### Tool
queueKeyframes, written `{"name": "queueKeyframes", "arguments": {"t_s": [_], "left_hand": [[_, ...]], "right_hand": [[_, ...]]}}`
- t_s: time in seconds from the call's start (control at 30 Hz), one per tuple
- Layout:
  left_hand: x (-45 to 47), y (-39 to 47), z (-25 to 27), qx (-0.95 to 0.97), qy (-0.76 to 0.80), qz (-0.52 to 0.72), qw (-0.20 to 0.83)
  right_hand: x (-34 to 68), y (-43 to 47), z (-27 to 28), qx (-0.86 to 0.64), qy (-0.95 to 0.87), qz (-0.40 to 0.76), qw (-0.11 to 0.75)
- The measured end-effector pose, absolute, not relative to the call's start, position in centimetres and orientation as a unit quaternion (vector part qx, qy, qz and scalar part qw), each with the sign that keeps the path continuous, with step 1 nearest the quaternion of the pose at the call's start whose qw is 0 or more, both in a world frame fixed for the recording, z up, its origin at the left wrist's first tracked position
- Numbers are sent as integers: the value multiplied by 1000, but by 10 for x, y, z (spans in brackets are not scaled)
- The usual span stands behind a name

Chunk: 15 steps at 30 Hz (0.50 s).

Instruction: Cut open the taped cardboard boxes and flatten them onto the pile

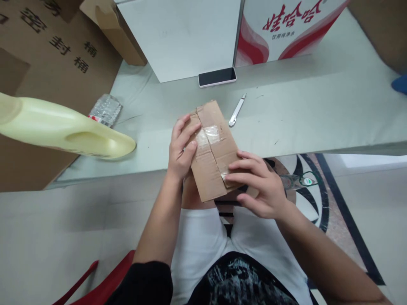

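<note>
A small brown cardboard box [206, 163] lies tilted across the table's front edge, its near end jutting out over my lap. Two patches of clear tape cross the seam on its top face. My left hand [183, 146] grips the box along its left side, fingers on the top and thumb near the seam. At the lower right corner, my right hand [259, 182] holds the box with its fingertips near the lower tape, the thumb apart from the fingers. Just right of the box, a white utility knife [237, 110] lies on the table.
A phone [217, 77] lies before a white box [184, 38] and a red-and-white carton [286, 29]. On the left are a pale yellow bottle [70, 127], a clear plastic bottle [106, 110] and a large cardboard carton [60, 80]. A pale green cloth covers the table [305, 110].
</note>
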State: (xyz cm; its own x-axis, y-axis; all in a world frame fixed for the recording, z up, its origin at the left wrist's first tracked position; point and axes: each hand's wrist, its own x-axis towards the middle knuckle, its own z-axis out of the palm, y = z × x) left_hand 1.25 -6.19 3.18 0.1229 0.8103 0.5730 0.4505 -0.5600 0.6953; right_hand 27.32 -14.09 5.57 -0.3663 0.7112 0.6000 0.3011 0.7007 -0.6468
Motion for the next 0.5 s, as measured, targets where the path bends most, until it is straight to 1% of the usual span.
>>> {"name": "queueKeyframes", "arguments": {"t_s": [0.07, 0.13, 0.17, 0.23, 0.37, 0.43, 0.5], "left_hand": [[19, -53, 26, 717, 420, 522, 191], [26, -52, 22, 702, 412, 545, 202], [30, -52, 21, 695, 408, 555, 206], [35, -54, 20, 685, 401, 570, 213], [38, -54, 21, 682, 391, 579, 215], [39, -54, 20, 683, 391, 579, 214], [40, -54, 17, 680, 388, 583, 217]], "right_hand": [[281, -122, 52, -370, -748, 238, 496], [284, -90, 46, -481, -688, 230, 492], [283, -71, 42, -537, -671, 226, 458], [277, -33, 36, -609, -674, 241, 342], [258, 16, 29, -652, -720, 203, 122], [254, 24, 27, -653, -735, 176, 57], [258, 25, 25, -651, -740, 167, 39]]}}
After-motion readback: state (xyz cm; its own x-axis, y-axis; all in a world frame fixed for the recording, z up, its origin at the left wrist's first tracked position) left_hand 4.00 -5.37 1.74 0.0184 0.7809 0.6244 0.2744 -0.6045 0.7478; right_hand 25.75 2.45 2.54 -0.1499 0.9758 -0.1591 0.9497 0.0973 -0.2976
